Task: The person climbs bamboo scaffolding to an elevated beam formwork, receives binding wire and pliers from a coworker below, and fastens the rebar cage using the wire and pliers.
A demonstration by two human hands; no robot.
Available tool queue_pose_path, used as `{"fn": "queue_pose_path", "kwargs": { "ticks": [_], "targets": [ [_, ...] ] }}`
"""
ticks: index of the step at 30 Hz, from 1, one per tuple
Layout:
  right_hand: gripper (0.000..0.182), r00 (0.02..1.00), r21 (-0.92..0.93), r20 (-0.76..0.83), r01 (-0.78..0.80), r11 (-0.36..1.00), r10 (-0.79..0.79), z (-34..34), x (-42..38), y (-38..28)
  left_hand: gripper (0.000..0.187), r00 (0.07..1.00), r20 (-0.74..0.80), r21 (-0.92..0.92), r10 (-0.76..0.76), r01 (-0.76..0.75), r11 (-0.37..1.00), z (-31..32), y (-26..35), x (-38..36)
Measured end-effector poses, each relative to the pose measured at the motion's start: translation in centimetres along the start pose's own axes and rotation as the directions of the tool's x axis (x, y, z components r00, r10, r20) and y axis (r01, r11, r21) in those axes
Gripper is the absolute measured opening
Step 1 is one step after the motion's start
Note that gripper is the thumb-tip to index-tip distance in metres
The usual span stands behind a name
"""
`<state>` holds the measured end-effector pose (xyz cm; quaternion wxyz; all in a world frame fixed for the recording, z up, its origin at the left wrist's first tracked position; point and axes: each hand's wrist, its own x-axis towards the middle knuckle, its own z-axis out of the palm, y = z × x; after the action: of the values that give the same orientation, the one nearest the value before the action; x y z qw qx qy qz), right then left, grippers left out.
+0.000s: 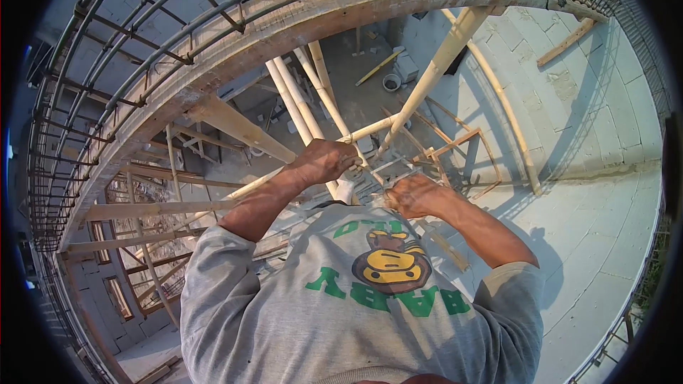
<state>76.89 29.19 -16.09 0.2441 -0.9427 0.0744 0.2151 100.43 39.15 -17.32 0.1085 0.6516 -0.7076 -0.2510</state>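
Observation:
My left hand (329,161) is closed in front of my chest, beside the crossing of pale poles (370,130). Its fingers curl round something too small to make out. Lower and to the right, my right hand (413,195) is also closed, its fingertips pointing toward the left hand; what it grips is hidden. A small gap separates the two hands. Below them spreads the grey shirt (299,320) with a cartoon print and green letters. A whitish object (345,192) shows just under my left hand.
A curved wooden form (284,34) and a rebar cage (153,35) arch across the top and left. A slanting pole (434,75) props the form. Far below lie a floor with a bucket (391,82) and a wooden frame (455,144). A pale block wall (605,99) curves at right.

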Motion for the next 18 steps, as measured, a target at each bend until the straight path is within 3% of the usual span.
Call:
{"fn": "queue_pose_path", "kwargs": {
  "ticks": [1, 2, 3, 5, 7, 8, 9, 12, 15, 17, 18],
  "targets": [
    [0.024, 0.997, 0.011, 0.009, 0.079, 0.997, -0.08, -1.1, -0.6, -2.0, 0.037, 0.998, -0.05, -0.036, 0.047, -0.049, 0.998, 0.1, -0.6, -0.5],
    [0.022, 0.964, 0.054, -0.221, 0.162, 0.985, -0.146, -1.7, -1.4, -2.3, 0.041, 1.0, -0.004, -0.081, 0.011, -0.011, 0.997, -1.4, 0.7, -1.0],
    [0.021, 0.878, 0.082, -0.436, 0.259, 0.962, -0.199, -2.5, -2.1, -1.9, 0.044, 0.998, -0.068, -0.148, -0.012, 0.002, 0.989, -2.0, 1.3, -1.3],
    [0.021, 0.792, 0.248, -0.609, 0.24, 0.939, -0.042, -4.9, -3.2, -1.1, 0.048, 0.991, -0.133, -0.225, -0.007, -0.023, 0.974, -3.1, 2.0, -1.4],
    [0.022, 0.72, 0.429, -0.685, 0.27, 0.862, 0.114, -6.5, -3.4, -0.1, 0.05, 0.988, -0.146, -0.245, 0.056, -0.091, 0.965, -3.9, 3.1, -1.1],
    [0.022, 0.702, 0.518, -0.688, 0.3, 0.801, 0.181, -6.7, -2.8, 0.9, 0.05, 1.0, -0.024, -0.215, 0.008, -0.013, 0.977, -4.0, 4.0, -0.8],
    [0.023, 0.684, 0.597, -0.686, 0.333, 0.73, 0.249, -6.9, -2.1, 1.9, 0.049, 0.998, -0.036, -0.229, 0.041, -0.048, 0.972, -3.4, 4.1, -0.9],
    [0.023, 0.761, 0.811, -0.48, 0.196, 0.551, 0.437, -5.8, 0.2, 4.2, 0.042, 0.995, -0.041, -0.131, 0.096, -0.1, 0.986, -3.7, 5.9, -1.9],
    [0.025, 0.893, 0.55, -0.375, -0.003, 0.835, 0.25, -1.6, 3.4, 5.7, 0.036, 0.993, -0.027, 0.028, 0.119, -0.118, 0.993, -3.2, 6.6, -2.7],
    [0.029, 0.972, 0.324, -0.232, 0.033, 0.945, 0.046, 1.9, 4.2, 5.9, 0.033, 0.982, -0.036, 0.105, 0.188, -0.183, 0.977, -3.0, 4.1, -3.4],
    [0.029, 0.996, 0.277, -0.081, -0.017, 0.961, 0.041, 0.9, 3.3, 2.9, 0.034, 0.98, -0.051, 0.104, 0.194, -0.188, 0.977, -3.6, 3.6, -4.0]
  ]
}}
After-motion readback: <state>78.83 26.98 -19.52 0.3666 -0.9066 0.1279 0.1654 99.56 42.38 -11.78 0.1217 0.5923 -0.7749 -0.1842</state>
